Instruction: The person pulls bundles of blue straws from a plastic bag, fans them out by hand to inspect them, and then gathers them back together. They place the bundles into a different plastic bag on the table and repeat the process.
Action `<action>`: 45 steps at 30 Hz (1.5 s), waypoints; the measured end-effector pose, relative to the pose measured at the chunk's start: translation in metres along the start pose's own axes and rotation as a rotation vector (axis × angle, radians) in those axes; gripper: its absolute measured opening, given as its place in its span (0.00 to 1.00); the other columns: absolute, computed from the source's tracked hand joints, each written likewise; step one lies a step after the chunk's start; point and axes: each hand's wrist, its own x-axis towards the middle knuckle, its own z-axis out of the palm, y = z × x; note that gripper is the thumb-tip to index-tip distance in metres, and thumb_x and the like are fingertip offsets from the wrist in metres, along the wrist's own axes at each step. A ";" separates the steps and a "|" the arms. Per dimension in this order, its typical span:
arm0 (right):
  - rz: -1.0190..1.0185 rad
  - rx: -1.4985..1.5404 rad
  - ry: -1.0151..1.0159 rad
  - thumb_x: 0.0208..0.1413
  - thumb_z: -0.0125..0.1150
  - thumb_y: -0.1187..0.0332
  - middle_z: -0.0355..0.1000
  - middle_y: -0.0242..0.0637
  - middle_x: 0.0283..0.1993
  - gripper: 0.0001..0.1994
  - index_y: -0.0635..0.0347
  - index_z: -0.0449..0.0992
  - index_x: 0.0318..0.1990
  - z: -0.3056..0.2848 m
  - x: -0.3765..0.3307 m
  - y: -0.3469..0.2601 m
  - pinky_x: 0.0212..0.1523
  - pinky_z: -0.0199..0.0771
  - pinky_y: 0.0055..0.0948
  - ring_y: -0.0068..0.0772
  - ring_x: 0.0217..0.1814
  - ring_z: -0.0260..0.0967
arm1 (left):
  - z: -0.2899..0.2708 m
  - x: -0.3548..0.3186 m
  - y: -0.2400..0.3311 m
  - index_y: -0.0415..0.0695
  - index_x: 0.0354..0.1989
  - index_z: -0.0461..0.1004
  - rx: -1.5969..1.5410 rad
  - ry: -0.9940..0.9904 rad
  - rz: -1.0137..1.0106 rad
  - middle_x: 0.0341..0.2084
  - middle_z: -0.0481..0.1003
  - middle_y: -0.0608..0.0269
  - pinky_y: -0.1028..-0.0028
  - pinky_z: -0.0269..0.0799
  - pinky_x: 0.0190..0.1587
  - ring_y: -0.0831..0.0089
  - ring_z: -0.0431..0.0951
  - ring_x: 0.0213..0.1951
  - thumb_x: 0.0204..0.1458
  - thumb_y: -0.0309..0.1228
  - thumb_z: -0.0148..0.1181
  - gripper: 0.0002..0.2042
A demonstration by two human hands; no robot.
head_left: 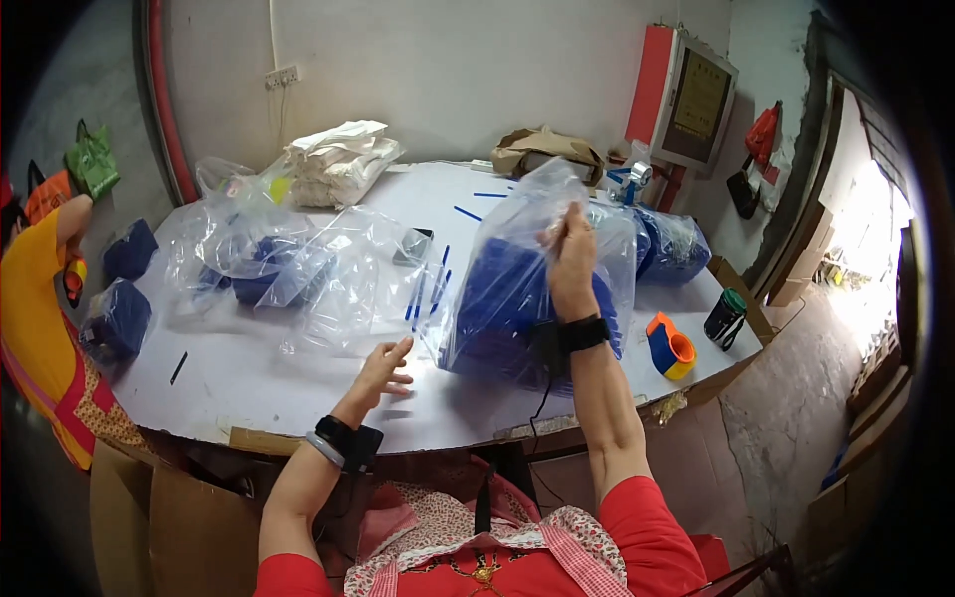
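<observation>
My right hand [572,261] is closed on the gathered top of a clear plastic bag [557,187] and holds it up. Inside the bag, a stack of dark blue pieces [502,294] rests on the white table [438,403]; their exact kind does not show. Left of the bag and near the table's front edge, my left hand [383,372] hovers with fingers apart and nothing in it. Loose clear plastic bags [343,274] lie beyond it, partly covering more blue pieces [264,274]. Several thin blue strips [442,289] lie between these bags and the held one.
An orange and blue tape dispenser [669,346] and a dark tumbler [726,316] stand at the right. Behind them lies a wrapped blue bundle [676,247]. White folded bags [338,164] are piled at the back. Another person [45,308] is at the far left, beside wrapped blue packages [117,318].
</observation>
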 end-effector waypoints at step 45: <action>-0.060 -0.325 0.269 0.62 0.43 0.60 0.68 0.30 0.30 0.11 0.54 0.69 0.35 -0.192 -0.042 0.028 0.32 0.71 0.25 0.25 0.31 0.67 | -0.003 -0.023 0.179 0.37 0.13 0.59 0.897 0.438 1.332 0.10 0.57 0.51 0.66 0.52 0.18 0.60 0.55 0.13 0.54 0.36 0.60 0.23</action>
